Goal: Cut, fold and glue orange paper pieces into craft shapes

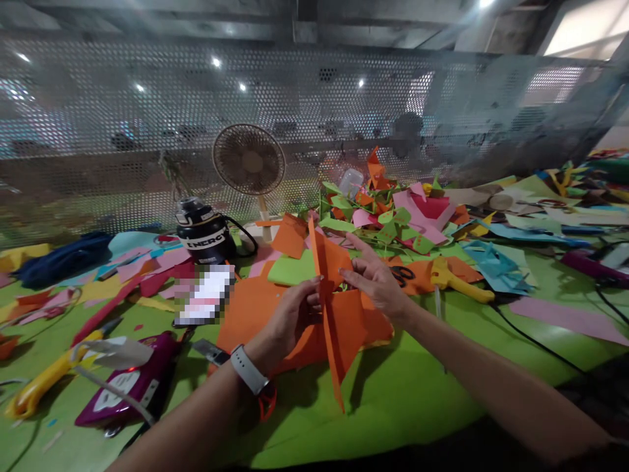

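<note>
An upright orange paper piece [339, 328], built from folded strips and flat panels, is held above the table. On its left side, my left hand [301, 308] grips the long edge strip, fingers curled against it. My right hand [371, 278] pinches the upper right part between thumb and fingers, with the index finger stretched out. Beneath lie flat orange sheets [250, 314] and a green paper piece [292, 269]. Black-handled scissors [403, 275] rest just beyond my right hand. A yellow glue gun [459, 282] stands to the right of them.
A phone [206, 298], a dark bottle [204, 233] and a small fan [249, 160] stand at left centre. Nearer are a purple power bank [130, 383] and another yellow tool [54, 377]. Paper scraps [417, 213] pile up before the perforated metal screen [344, 105].
</note>
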### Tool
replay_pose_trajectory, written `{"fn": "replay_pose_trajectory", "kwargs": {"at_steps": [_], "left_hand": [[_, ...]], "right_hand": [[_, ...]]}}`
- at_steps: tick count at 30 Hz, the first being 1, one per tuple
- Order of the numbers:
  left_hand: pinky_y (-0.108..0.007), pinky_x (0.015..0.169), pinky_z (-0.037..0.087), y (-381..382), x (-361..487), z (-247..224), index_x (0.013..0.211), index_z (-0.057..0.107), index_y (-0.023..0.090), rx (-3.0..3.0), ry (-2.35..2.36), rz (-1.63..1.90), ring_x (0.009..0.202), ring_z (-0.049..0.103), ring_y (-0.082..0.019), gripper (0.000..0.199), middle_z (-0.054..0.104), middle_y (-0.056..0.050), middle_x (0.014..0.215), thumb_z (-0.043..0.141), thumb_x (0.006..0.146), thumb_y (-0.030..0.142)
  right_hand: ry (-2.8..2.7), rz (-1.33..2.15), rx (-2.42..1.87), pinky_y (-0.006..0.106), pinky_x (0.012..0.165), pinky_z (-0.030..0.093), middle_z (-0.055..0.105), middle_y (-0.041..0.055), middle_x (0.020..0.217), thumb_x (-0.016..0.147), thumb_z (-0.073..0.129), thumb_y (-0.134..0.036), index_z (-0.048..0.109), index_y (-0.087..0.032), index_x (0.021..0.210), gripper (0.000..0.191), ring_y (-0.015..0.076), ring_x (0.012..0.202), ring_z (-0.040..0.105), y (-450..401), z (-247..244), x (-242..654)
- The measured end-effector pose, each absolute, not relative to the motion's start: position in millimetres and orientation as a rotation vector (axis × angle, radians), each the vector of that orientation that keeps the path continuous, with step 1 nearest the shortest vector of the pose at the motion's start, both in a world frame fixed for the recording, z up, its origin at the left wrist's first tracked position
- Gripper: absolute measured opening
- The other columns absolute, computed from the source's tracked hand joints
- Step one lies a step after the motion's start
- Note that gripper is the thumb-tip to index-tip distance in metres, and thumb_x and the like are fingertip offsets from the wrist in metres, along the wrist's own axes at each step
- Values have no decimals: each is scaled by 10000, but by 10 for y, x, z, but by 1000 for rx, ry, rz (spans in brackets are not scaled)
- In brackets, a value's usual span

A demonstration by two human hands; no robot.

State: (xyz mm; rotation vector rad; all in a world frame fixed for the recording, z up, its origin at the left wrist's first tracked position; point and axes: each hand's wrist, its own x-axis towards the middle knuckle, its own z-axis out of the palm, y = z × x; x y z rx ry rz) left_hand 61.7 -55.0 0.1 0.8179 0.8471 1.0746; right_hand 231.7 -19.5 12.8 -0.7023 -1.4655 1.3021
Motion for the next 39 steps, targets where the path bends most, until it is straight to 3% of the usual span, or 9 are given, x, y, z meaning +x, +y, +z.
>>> {"fn": "replay_pose_trajectory", "kwargs": {"at_steps": [3,7,13,27,39], "left_hand": [[-174,510,388,-538,586,-14,689,670,154,876,879,1111,530,441,-67,295,503,47,590,820,621,399],[-170,538,403,-528,557,-29,701,671,147,974,887,1086,555,454,-64,311,511,39,623,814,651,419],[-161,495,352,-537,547,-10,674,662,142,1011,887,1052,516,377,-52,334,469,53,590,815,644,438],[-221,574,395,-567,627,-7,673,664,151,1196,982,1078,549,450,-89,405,534,30,581,762,645,543],[-264,687,512,-608,588,37,808,703,180,1104,885,984,731,578,-139,347,643,-10,800,804,638,465]], "right_hand": [[-1521,1217,-693,254,643,443,539,-64,650,761,717,-380,511,-241,1292,586,108,633,514,-159,113,2339],[-1544,1191,-681,274,688,472,637,-1,792,724,742,-415,654,-218,1024,370,130,739,575,-132,106,2363],[-1652,1272,-813,274,663,471,644,1,719,608,814,-422,663,-168,723,318,126,685,584,-124,166,2431],[-1536,1269,-799,302,699,503,628,-14,682,679,762,-446,607,-184,715,307,131,671,602,-161,81,2329],[-1610,1101,-818,299,692,487,612,-2,709,759,694,-442,589,-189,755,274,144,692,588,-162,80,2351]]}}
